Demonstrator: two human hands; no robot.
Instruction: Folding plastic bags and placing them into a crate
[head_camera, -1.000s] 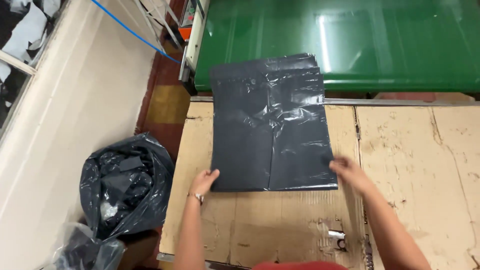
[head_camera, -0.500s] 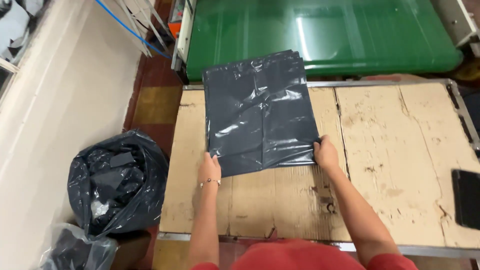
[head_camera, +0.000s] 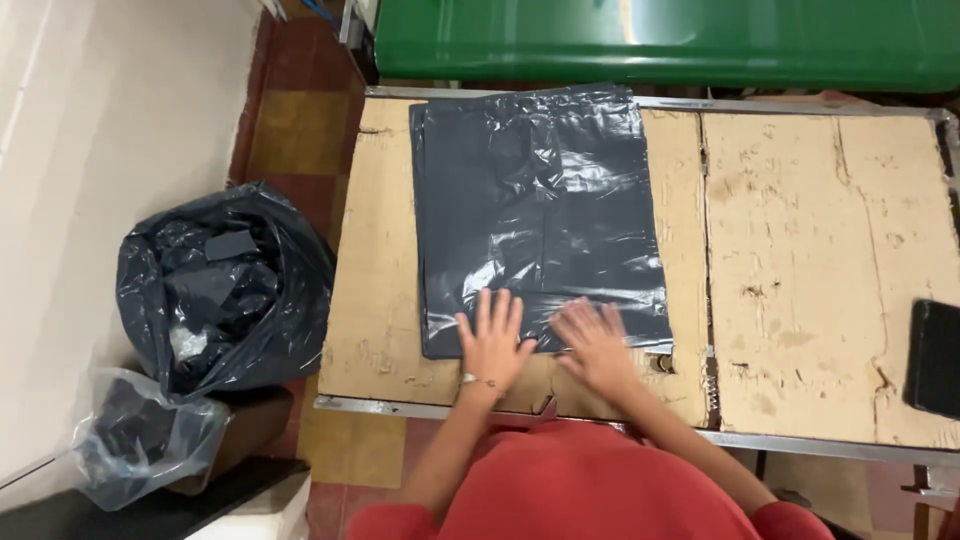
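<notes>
Head camera looks steeply down, fairly near, over the table (head_camera: 810, 250).

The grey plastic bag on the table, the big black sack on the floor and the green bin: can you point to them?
grey plastic bag (head_camera: 540, 210): head view, on its flat middle.
black sack (head_camera: 225, 290): head view, on its open top.
green bin (head_camera: 660, 40): head view, on its lid.

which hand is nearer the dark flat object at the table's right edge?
Right. The right hand lies flat on the grey plastic bag, on the dark flat object's side; the left hand lies beside it, farther away.
</notes>
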